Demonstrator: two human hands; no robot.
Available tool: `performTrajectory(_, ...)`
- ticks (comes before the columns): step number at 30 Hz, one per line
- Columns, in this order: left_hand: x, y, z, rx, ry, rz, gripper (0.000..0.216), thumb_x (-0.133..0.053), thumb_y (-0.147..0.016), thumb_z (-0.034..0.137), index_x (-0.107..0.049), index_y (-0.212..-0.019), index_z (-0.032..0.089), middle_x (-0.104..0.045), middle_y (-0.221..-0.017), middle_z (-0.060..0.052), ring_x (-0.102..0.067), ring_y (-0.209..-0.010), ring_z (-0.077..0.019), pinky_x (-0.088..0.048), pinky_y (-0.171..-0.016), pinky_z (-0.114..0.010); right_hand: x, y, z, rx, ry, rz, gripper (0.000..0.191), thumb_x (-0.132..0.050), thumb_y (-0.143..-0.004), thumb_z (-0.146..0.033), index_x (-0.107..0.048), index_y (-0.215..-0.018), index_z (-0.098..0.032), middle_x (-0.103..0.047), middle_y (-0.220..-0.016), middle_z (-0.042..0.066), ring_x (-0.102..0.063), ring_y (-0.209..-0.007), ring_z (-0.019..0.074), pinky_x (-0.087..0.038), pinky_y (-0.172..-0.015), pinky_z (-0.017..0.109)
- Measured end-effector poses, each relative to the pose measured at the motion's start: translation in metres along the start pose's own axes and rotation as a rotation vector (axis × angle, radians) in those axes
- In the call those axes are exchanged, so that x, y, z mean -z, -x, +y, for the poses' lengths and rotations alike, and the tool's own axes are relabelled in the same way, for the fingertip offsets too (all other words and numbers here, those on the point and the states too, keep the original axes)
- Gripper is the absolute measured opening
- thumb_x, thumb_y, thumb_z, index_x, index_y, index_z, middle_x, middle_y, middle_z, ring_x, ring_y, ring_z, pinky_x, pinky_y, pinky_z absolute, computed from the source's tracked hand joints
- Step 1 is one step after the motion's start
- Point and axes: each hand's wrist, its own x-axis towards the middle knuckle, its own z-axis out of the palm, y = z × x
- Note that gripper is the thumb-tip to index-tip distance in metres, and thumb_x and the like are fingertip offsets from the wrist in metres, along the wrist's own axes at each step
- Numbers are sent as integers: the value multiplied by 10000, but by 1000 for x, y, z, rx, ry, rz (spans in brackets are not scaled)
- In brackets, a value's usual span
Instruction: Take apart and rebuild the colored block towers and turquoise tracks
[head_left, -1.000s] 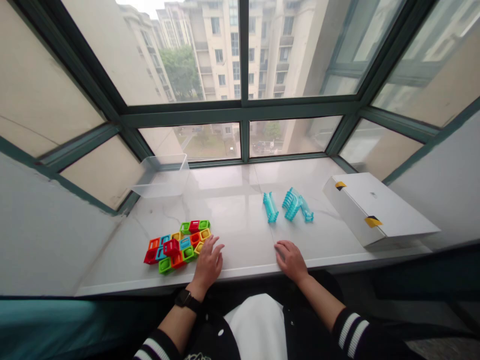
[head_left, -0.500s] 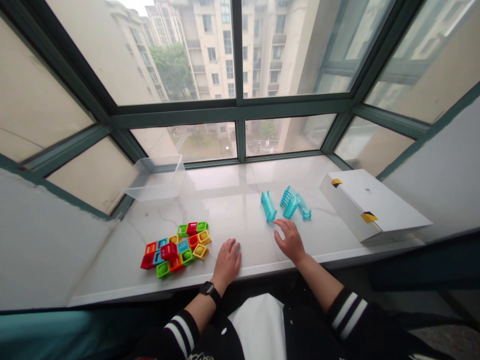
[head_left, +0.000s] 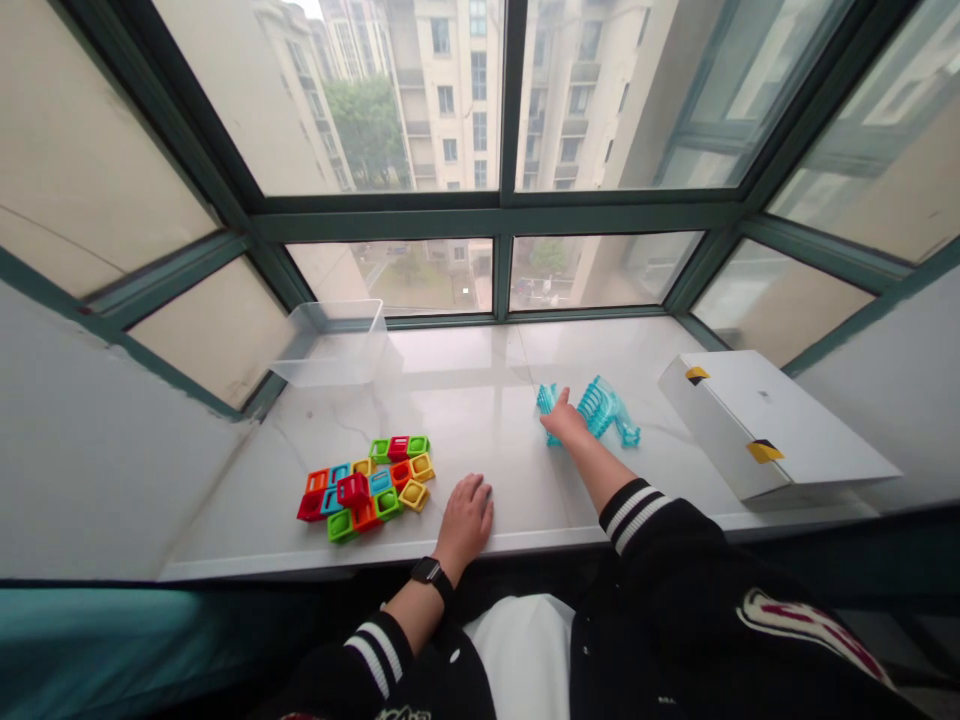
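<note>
My right hand (head_left: 564, 422) is stretched out across the worktop (head_left: 465, 410) to the centre-right of the frame, and it lies on the nearer of the clear blue ribbed pieces (head_left: 546, 404), which shows just above and to the left of my knuckles. That piece runs with its long axis away from me, up the frame and a little leftward, so my fingers come at it from its near end. The hand covers most of it; I think the fingers are curled loosely over it, but I cannot tell whether they have closed on it. The second blue cluster (head_left: 606, 410) sits just beside my right hand, to its right, touching or nearly so. My left hand (head_left: 466, 515) rests flat and empty on the front edge of the worktop at lower centre, fingers relaxed and slightly spread, well apart from the blue pieces and so the farther hand from them. Just left of it lies the flat patch of coloured square blocks (head_left: 367, 487), near but not touching. A clear plastic tub (head_left: 334, 345) stands at the upper left of the worktop, and a white box (head_left: 772, 425) lies to the right.
</note>
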Motion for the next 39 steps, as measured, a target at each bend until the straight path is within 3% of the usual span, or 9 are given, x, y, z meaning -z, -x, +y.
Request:
performTrajectory(7, 2, -2, 2, -7, -22, -15, 316, -499, -1028, 263, -634, -1310, 215, -605, -1449, -149, -538, -1400, -326, -425, -1221, -567, -10, 19, 5, 49, 28, -30, 1013, -637, -907, -272, -21, -1688, -78, -617, -1426, 275, -643, -1285, 361, -498, -972, 398)
performTrajectory(13, -3, 2, -1, 18, 21, 1, 483, -516, -1038, 363, -506, -1483, 177, -582, -1496, -174, -515, -1440, -343, -406, -1226, -580, -42, 82, -4, 232, 45, -80, 1019, -646, -871, -305, -76, -1696, -127, -643, -1427, 222, -677, -1228, 350, -511, -947, 384)
performTrajectory(19, 1, 4, -3, 37, 145, -7, 708, -556, -1020, 509, -337, -1622, 206, -544, -1547, -199, -500, -1459, -374, -399, -1212, -610, -80, 132, -18, 353, -97, -135, 996, -634, -872, -337, -115, -1697, -134, -748, -1214, 194, -734, -1072, 355, -522, -839, 383)
performTrajectory(24, 6, 1, -1, 44, 197, 18, 720, -578, -1008, 465, -316, -1634, 222, -575, -1507, -193, -551, -1402, -364, -427, -1186, -608, -80, 127, -3, 301, -227, -77, 943, -639, -900, -389, -163, -1684, -170, -770, -1123, 126, -746, -1013, 309, -518, -821, 353)
performTrajectory(29, 8, -1, 1, 47, 200, 39, 695, -578, -1005, 400, -326, -1626, 217, -580, -1493, -182, -558, -1381, -345, -438, -1183, -586, -70, 118, 21, 222, -125, -60, 950, -649, -932, -420, -150, -1685, -123, -744, -1237, 196, -726, -1132, 348, -525, -900, 395)
performTrajectory(33, 12, -1, 3, 24, 198, 10, 628, -568, -1014, 395, -395, -1598, 242, -619, -1424, -168, -577, -1340, -331, -437, -1178, -590, -76, 122, 20, 281, -112, -81, 800, -607, -984, -449, -277, -1653, -158, -685, -1390, 203, -678, -1262, 341, -504, -995, 397)
performTrajectory(39, 19, -1, 5, 17, 173, -23, 492, -527, -1035, 381, -525, -1515, 277, -650, -1353, -146, -599, -1291, -310, -455, -1161, -572, -78, 126, 16, 316, -106, -49, 675, -523, -1038, -461, -348, -1600, -130, -753, -1234, 197, -720, -1145, 351, -502, -914, 396)
